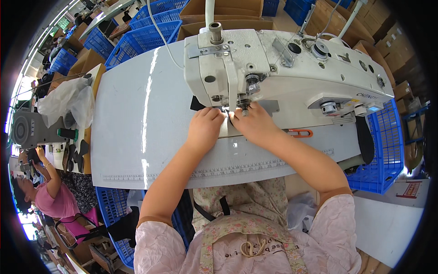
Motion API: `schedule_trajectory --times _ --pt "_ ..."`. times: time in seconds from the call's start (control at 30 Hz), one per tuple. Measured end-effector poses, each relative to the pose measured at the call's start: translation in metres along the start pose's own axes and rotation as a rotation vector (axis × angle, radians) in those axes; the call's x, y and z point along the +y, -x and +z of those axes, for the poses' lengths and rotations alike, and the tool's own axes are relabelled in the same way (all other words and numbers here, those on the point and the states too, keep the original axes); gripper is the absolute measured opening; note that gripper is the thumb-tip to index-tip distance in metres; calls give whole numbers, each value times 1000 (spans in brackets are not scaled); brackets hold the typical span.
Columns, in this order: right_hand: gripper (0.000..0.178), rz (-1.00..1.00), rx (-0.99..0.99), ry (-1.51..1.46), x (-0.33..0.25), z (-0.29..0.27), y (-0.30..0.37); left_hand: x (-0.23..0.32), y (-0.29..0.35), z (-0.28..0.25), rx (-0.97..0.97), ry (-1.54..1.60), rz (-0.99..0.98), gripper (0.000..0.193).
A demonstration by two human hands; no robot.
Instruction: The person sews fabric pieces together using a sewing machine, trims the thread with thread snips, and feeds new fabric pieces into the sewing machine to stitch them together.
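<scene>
A white sewing machine [285, 55] stands across the far side of the table, its needle area lit in front of me. My left hand [206, 128] is just left of the presser foot, fingers curled and pressed together. On the other side of the foot is my right hand [253, 122], its fingers also closed. Between and behind them shows a dark piece of fabric [196, 104], which both hands appear to grip at the needle. The fingertips and most of the piece are partly hidden. Orange-handled thread snips [301, 133] lie right of my right wrist.
The pale tabletop [123, 114] has a printed ruler [228, 171] along its near edge. Dark pieces [363, 139] hang over the right end beside a blue crate [385, 150]. More blue crates [146, 39] stand behind. At left a person in pink [57, 196] works at another machine.
</scene>
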State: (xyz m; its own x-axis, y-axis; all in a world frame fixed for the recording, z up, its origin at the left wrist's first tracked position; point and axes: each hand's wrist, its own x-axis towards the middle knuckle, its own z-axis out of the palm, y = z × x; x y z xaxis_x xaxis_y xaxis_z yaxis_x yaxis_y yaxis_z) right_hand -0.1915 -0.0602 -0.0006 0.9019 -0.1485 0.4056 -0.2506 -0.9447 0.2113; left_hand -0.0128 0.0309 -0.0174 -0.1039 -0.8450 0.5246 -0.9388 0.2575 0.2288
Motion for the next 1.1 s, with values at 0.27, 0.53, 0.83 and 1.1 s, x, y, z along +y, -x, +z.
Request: schedule_trajectory --times 0.27,0.53,0.83,1.1 --pt "27 -25 -230 98 -13 -7 -7 -4 4 -1 -58 -18 7 19" --pt "6 13 -16 61 -22 -3 -8 -11 3 1 -50 -36 10 26" --pt "10 102 -4 16 -36 0 -11 -17 3 1 -82 -38 -23 23" --pt "10 166 -19 -51 -37 4 -11 -18 -3 -1 -147 -48 -64 22"
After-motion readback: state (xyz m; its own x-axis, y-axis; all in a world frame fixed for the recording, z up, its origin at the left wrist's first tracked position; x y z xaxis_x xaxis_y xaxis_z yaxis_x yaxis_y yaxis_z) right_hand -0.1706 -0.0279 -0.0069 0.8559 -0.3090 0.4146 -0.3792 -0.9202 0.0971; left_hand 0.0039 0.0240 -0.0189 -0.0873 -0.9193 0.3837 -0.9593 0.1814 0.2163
